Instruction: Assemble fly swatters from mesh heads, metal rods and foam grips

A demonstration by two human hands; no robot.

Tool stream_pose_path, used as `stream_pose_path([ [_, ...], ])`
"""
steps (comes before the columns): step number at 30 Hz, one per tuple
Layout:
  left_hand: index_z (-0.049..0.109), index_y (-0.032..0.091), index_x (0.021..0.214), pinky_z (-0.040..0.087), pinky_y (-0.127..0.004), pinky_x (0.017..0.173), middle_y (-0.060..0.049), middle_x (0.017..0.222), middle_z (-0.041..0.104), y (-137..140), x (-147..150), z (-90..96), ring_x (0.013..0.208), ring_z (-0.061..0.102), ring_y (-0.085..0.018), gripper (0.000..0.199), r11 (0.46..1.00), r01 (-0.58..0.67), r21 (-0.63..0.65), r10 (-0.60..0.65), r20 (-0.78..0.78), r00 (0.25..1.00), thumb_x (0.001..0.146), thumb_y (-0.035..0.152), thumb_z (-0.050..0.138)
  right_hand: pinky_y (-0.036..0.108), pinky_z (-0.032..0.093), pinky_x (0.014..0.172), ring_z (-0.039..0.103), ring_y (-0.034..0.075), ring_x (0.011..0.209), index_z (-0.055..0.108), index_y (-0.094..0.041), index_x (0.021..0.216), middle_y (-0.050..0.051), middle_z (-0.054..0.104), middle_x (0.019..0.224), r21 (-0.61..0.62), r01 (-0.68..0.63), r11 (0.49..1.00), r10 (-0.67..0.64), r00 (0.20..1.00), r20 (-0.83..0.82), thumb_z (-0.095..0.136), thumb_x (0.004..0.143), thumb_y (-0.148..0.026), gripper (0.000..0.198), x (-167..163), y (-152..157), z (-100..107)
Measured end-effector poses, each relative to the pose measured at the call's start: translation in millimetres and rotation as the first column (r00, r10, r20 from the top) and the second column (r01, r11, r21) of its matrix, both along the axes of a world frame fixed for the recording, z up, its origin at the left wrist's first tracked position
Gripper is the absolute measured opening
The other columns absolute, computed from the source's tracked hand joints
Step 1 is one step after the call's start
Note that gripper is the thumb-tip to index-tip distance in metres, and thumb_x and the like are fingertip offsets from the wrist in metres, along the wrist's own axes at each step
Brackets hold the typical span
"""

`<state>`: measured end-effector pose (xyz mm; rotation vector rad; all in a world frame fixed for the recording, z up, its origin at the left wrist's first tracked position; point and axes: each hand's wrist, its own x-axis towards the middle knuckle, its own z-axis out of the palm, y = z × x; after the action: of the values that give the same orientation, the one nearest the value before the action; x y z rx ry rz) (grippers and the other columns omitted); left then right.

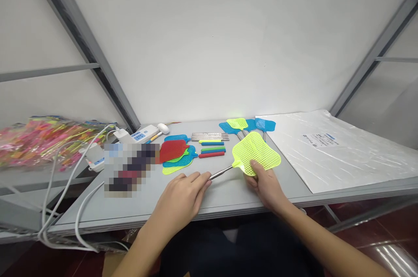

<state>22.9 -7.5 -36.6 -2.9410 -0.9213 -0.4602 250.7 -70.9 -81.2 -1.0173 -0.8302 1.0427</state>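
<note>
A yellow-green fly swatter [256, 150] with a metal rod [225, 171] is held above the near side of the grey table. My right hand [261, 179] pinches the edge of its mesh head, thumb on top. My left hand [189, 190] is closed around the rod's other end; the tip is hidden in the fingers. Beyond my left hand lie loose swatter heads, with a red head [173, 150] on blue and green ones. Coloured handle grips [211, 150] lie in a row, and several metal rods [210, 136] are behind them.
Swatters with rods, one with a yellow-green head [237, 123], lie at the back. A white wrapped panel [326, 150] covers the table's right. At the left are a power strip [143, 133], white cables [67, 177], a pixelated patch, and bagged colourful items [48, 142].
</note>
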Motion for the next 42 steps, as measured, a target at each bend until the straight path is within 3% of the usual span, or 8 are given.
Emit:
stream_pose_path([
  [5,0.057,0.024,0.113,0.04,-0.031,0.073,-0.004,0.103,0.068,-4.8,-0.3,3.3,0.087,0.062,-0.021,0.031,0.982,-0.022,-0.189,0.026,0.017,1.0,0.101,0.034,0.031,0.026,0.012,0.042,0.021,0.007,0.042,0.037,-0.022,0.063,-0.008,0.031,0.046,-0.011,-0.047,0.999,0.047,0.999,0.021,0.045,0.093,-0.046,0.039,1.4,0.8,-1.6],
  [9,0.058,0.025,0.106,0.04,-0.03,0.076,-0.002,0.099,0.067,-4.8,2.1,6.8,0.088,0.061,-0.021,0.031,0.948,-0.019,-0.318,0.049,0.086,0.995,0.101,0.037,0.03,0.026,0.014,0.043,0.019,0.007,0.042,0.036,-0.022,0.063,-0.008,0.028,0.047,0.003,-0.074,0.997,0.074,0.997,0.021,0.044,0.093,-0.046,0.04,2.1,1.1,-2.0],
  [16,0.061,0.025,0.095,0.04,-0.026,0.082,0.002,0.094,0.065,2.0,-4.9,18.4,0.091,0.057,-0.017,0.036,0.769,0.076,-0.635,0.013,0.135,0.991,0.1,0.041,0.03,0.027,0.015,0.044,0.021,0.007,0.043,0.037,-0.021,0.057,-0.007,0.029,0.047,-0.038,-0.163,0.986,0.164,0.986,0.034,0.052,0.089,-0.049,0.046,4.3,-0.9,-9.7],
  [26,0.061,0.022,0.093,0.04,-0.028,0.076,-0.001,0.086,0.063,-1.8,9.5,19.6,0.08,0.056,-0.017,0.038,0.818,0.122,-0.562,-0.03,0.171,0.985,0.1,0.039,0.028,0.023,0.017,0.042,0.022,0.007,0.045,0.048,-0.022,0.075,-0.007,0.035,0.054,-0.068,-0.009,0.998,0.005,0.998,-0.062,0.065,0.081,-0.049,0.033,-0.6,1.7,8.5],
  [29,0.061,0.022,0.094,0.04,-0.026,0.073,0.0,0.083,0.06,-1.0,15.0,22.2,0.079,0.054,-0.016,0.037,0.785,0.152,-0.6,-0.039,0.198,0.98,0.1,0.04,0.029,0.023,0.031,0.044,0.039,0.011,0.056,0.056,-0.022,0.086,0.0,0.052,0.074,-0.079,0.09,0.993,-0.091,0.996,-0.006,0.073,0.074,-0.048,0.033,1.3,-1.7,18.1],
  [32,0.059,0.02,0.089,0.039,-0.023,0.065,0.002,0.072,0.052,0.5,23.2,26.8,0.069,0.05,-0.014,0.039,0.716,0.182,-0.674,-0.04,0.22,0.975,0.1,0.041,0.027,0.023,0.039,0.05,0.046,0.014,0.067,0.058,-0.023,0.089,0.002,0.054,0.084,-0.067,0.176,0.982,-0.172,0.983,0.057,0.074,0.072,-0.048,0.034,2.4,-5.3,26.5],
  [37,0.056,0.02,0.087,0.039,-0.023,0.065,0.003,0.072,0.049,1.4,37.8,32.0,0.068,0.048,-0.013,0.038,0.697,0.218,-0.683,-0.065,0.243,0.968,0.1,0.04,0.027,0.024,0.033,0.046,0.037,0.01,0.055,0.051,-0.021,0.072,-0.003,0.042,0.065,0.003,0.172,0.985,-0.171,0.976,0.135,0.069,0.078,-0.048,0.032,6.0,-8.2,33.5],
  [42,0.058,0.021,0.087,0.04,-0.022,0.063,0.003,0.071,0.052,0.3,42.5,49.6,0.067,0.05,-0.013,0.037,0.707,0.2,-0.678,-0.084,0.201,0.976,0.099,0.04,0.029,0.024,0.028,0.046,0.034,0.009,0.055,0.051,-0.021,0.076,-0.004,0.041,0.068,0.032,0.172,0.985,-0.173,0.984,0.038,0.07,0.078,-0.044,0.03,11.4,-8.3,35.2],
])
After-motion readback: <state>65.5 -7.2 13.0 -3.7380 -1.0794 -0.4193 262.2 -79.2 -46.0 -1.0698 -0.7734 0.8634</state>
